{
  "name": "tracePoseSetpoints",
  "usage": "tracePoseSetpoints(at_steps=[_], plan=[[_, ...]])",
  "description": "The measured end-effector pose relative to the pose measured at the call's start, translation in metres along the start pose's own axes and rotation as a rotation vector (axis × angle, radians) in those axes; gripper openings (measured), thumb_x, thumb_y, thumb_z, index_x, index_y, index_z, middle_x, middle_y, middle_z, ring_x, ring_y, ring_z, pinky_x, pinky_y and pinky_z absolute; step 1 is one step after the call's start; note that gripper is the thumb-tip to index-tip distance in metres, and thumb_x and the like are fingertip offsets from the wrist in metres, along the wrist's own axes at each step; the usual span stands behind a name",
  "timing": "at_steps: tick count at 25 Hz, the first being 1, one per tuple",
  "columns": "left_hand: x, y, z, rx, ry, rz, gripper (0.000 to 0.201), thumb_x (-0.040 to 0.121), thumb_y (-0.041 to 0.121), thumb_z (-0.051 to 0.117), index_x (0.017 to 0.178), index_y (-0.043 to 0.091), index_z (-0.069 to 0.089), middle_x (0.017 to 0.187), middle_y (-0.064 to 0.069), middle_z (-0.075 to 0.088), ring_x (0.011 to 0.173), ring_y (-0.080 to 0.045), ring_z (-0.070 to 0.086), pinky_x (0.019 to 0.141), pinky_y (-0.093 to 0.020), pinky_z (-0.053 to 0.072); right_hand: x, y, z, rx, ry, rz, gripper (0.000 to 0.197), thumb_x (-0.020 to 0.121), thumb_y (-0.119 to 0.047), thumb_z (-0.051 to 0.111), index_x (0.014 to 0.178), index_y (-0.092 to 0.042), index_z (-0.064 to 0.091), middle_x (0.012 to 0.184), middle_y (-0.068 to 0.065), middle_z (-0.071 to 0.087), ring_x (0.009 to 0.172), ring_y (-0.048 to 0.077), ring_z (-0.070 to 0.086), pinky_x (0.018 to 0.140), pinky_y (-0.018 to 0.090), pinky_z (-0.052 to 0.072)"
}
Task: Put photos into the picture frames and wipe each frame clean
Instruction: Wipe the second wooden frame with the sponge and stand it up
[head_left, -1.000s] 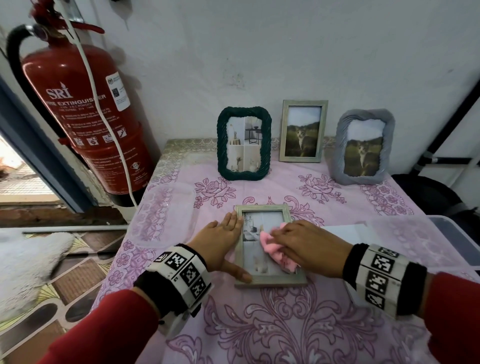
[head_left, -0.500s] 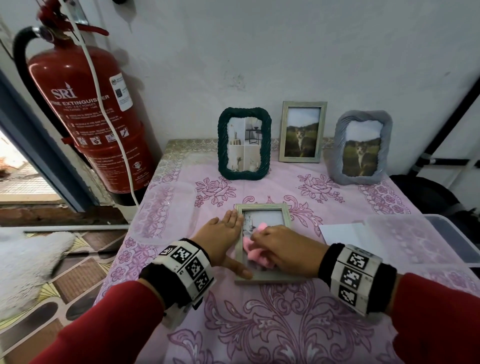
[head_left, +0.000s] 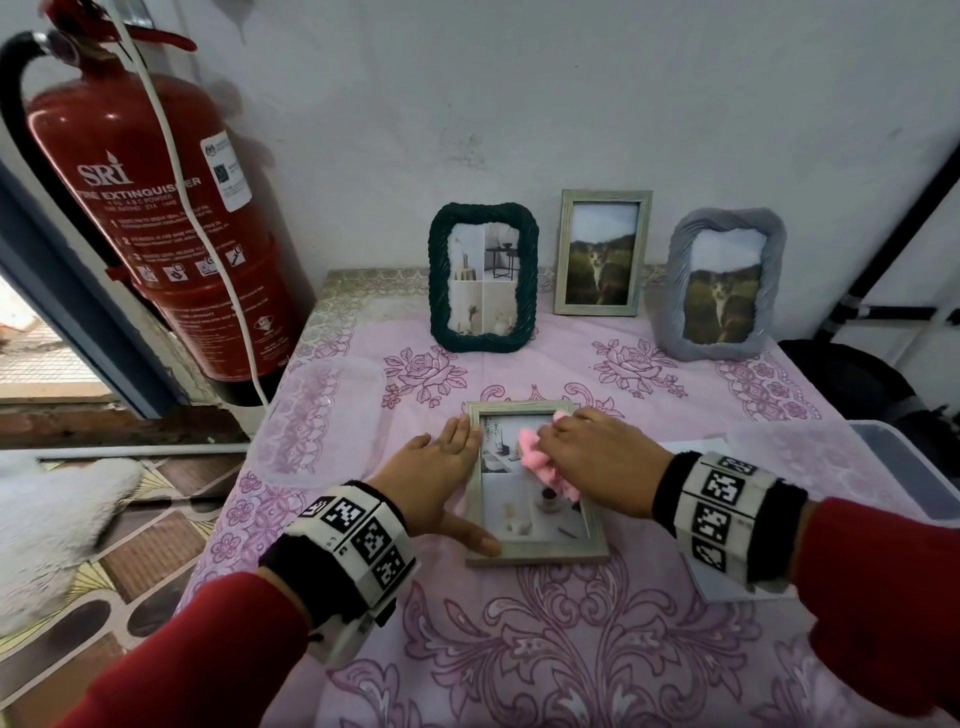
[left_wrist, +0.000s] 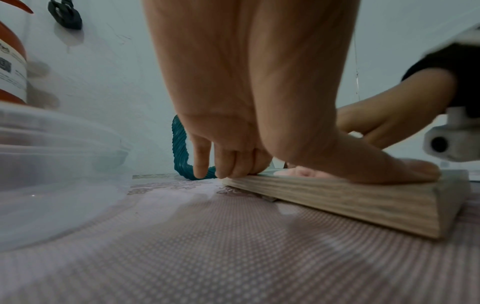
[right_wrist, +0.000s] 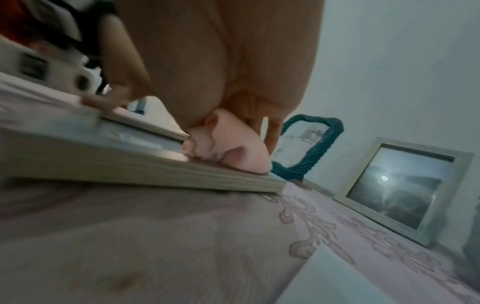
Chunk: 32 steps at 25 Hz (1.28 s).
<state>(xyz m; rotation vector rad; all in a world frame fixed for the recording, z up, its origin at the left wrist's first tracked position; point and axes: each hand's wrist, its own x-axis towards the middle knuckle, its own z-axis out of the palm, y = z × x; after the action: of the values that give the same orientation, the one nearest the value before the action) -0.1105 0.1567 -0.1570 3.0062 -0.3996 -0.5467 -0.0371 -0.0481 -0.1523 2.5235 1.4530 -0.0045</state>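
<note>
A pale wooden picture frame (head_left: 550, 552) lies flat on the pink tablecloth with a photo under its glass. My left hand (head_left: 436, 467) steadies it, straight fingers along the left rim and the thumb on the near left corner. My right hand (head_left: 592, 457) holds a bunched pink cloth (head_left: 535, 448) pressed on the glass near the far right corner. The left wrist view shows the frame's side (left_wrist: 337, 193) under my thumb. In the right wrist view the cloth (right_wrist: 228, 144) sits on the frame (right_wrist: 130, 164). Part of the photo is hidden by the hand.
Three filled frames stand against the wall: a green rope one (head_left: 483, 278), a pale wooden one (head_left: 602, 253) and a grey one (head_left: 724, 286). A clear plastic lid (head_left: 317, 421) lies left, a clear tub (head_left: 909, 467) right, white paper (head_left: 727, 584) under my right wrist. A fire extinguisher (head_left: 156, 208) hangs left.
My right hand has slid the pink cloth from the lower middle of the glass up toward the far right corner. The left hand has stayed on the frame's left side.
</note>
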Motion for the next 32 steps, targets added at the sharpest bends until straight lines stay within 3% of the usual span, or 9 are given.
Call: tracePoseSetpoints(at_steps=[4,9,12,17,21,25,32], plan=[[0.002,0.003,-0.004,0.028,0.002,-0.003,0.129,0.064,0.071,0.062,0.147,0.002,-0.008,0.157,-0.017,-0.009,0.146,-0.024,-0.007,0.12,-0.039,0.005,0.022,0.011,0.004,0.215,-0.03,0.045,0.027,0.098,-0.022,0.041,0.121,-0.015,0.051,0.121,0.005,0.058,0.113,0.022,0.048,0.096,0.03,0.029],[0.004,0.006,-0.007,0.062,-0.009,-0.004,0.128,0.065,0.07,0.062,0.147,0.001,-0.007,0.156,-0.019,-0.008,0.146,-0.027,-0.006,0.119,-0.038,0.004,0.027,-0.007,0.003,0.526,-0.032,-0.004,0.031,0.097,-0.016,0.041,0.124,-0.012,0.055,0.126,0.01,0.057,0.117,0.026,0.047,0.099,0.038,0.035],[0.002,0.007,-0.008,0.059,-0.017,-0.016,0.127,0.065,0.07,0.062,0.147,0.002,-0.008,0.157,-0.018,-0.009,0.146,-0.025,-0.006,0.119,-0.039,0.005,0.019,-0.028,0.0,0.51,0.005,-0.039,0.034,0.094,-0.013,0.042,0.126,-0.013,0.054,0.132,0.007,0.054,0.121,0.023,0.046,0.1,0.032,0.033],[0.002,0.004,-0.007,0.069,-0.028,-0.021,0.129,0.064,0.072,0.061,0.147,0.002,-0.01,0.157,-0.017,-0.01,0.146,-0.024,-0.005,0.119,-0.039,0.006,-0.021,-0.036,-0.008,0.533,0.014,-0.136,0.025,0.095,-0.02,0.043,0.112,-0.01,0.059,0.111,0.007,0.062,0.102,0.02,0.054,0.093,0.033,0.038],[0.001,0.006,-0.008,0.055,-0.025,-0.017,0.128,0.065,0.071,0.062,0.147,0.003,-0.009,0.157,-0.016,-0.009,0.146,-0.023,-0.006,0.12,-0.04,0.007,-0.038,-0.027,-0.014,0.271,0.005,-0.128,0.023,0.097,-0.027,0.035,0.1,-0.015,0.054,0.104,0.002,0.061,0.098,0.018,0.051,0.094,0.031,0.036],[0.001,0.004,-0.006,0.054,-0.025,-0.017,0.127,0.066,0.071,0.061,0.147,0.003,-0.009,0.157,-0.016,-0.008,0.146,-0.024,-0.005,0.119,-0.039,0.006,-0.033,-0.019,-0.008,0.097,-0.021,-0.08,0.021,0.097,-0.021,0.033,0.11,-0.016,0.049,0.115,0.001,0.057,0.108,0.019,0.05,0.1,0.029,0.032],[0.001,0.004,-0.005,0.035,-0.011,0.006,0.126,0.066,0.07,0.061,0.147,0.001,-0.006,0.156,-0.019,-0.008,0.146,-0.026,-0.004,0.12,-0.037,0.01,0.012,-0.006,0.003,0.165,0.025,0.032,0.02,0.094,-0.017,0.043,0.11,-0.014,0.056,0.11,0.003,0.06,0.103,0.02,0.051,0.09,0.028,0.033]])
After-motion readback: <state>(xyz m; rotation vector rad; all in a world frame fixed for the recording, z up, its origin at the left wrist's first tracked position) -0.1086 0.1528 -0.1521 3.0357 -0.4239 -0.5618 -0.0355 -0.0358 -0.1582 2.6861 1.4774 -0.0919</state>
